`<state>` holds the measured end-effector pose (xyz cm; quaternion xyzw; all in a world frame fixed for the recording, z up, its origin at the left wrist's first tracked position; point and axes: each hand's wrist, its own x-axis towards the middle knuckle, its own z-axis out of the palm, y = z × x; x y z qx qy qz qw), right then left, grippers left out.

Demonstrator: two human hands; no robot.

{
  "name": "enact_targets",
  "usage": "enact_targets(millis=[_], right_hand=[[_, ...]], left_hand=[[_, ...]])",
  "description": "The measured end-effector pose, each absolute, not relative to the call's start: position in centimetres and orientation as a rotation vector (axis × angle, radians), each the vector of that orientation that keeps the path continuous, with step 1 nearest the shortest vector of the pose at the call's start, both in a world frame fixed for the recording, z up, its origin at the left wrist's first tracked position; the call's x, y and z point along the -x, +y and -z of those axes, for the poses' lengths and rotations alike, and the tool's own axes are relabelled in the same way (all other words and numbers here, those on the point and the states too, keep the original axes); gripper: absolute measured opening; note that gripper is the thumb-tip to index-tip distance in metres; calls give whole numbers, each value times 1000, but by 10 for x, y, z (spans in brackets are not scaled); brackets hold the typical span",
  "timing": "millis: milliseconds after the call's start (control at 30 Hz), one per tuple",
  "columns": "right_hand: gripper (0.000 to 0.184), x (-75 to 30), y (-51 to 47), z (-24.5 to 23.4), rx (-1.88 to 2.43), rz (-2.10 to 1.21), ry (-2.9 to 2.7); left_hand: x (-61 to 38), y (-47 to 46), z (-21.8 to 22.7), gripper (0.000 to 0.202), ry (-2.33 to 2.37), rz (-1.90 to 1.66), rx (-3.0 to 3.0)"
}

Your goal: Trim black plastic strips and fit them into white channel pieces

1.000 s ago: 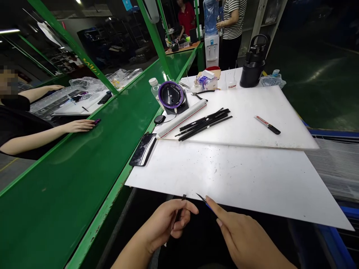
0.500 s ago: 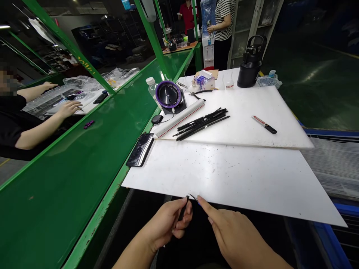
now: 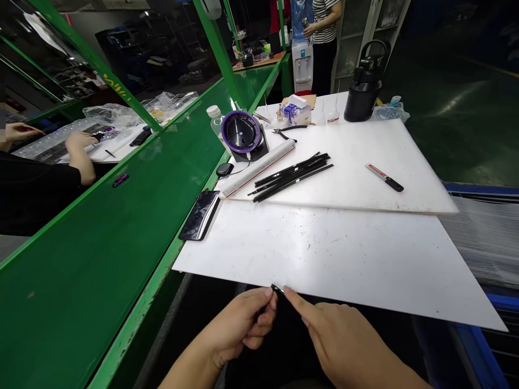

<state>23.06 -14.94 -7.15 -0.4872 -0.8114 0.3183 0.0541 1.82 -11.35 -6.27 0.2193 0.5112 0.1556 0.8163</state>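
Observation:
My left hand [image 3: 243,323] is closed, pinching a small black strip [image 3: 273,286] between thumb and fingers at the front edge of the white board. Opposite it, my right hand [image 3: 338,335] grips a thin pointed blade [image 3: 279,289], with the index finger stretched along it. The blade's tip meets the end of the black strip, or lies very close to it; its handle is hidden in the hand. Farther back, a loose bundle of shiny black strips [image 3: 290,178] lies on a thick white foam slab [image 3: 348,162].
A utility knife [image 3: 385,177] rests on the slab's right, near a black bottle [image 3: 363,89]. A long white box [image 3: 259,169], a purple-rimmed fan [image 3: 241,132] and pliers [image 3: 290,129] lie behind. A phone [image 3: 199,215] sits left, beside the green partition [image 3: 101,237]. Beyond it, a co-worker's hands [image 3: 79,143] show.
My right hand's blade tip has shifted left and down onto or against the strip end. The left hand has turned slightly. Across the partition, the co-worker's hands have moved and the view has shifted slightly.

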Motion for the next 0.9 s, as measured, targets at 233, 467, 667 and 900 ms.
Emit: enact_targets(millis=[233, 467, 667, 900], right_hand=[[66, -235, -147, 69, 1463, -947, -2486], [79, -233, -149, 72, 1532, -882, -2605], [73, -235, -149, 75, 1465, -873, -2555], [74, -236, -149, 75, 1443, -914, -2517]], left_hand=[[-19, -113, 62, 26, 1083, -333, -454], [-22, -116, 64, 27, 1116, -346, -483], [-22, -114, 63, 29, 1117, -328, -503], [-21, -112, 61, 32, 1108, -323, -463]])
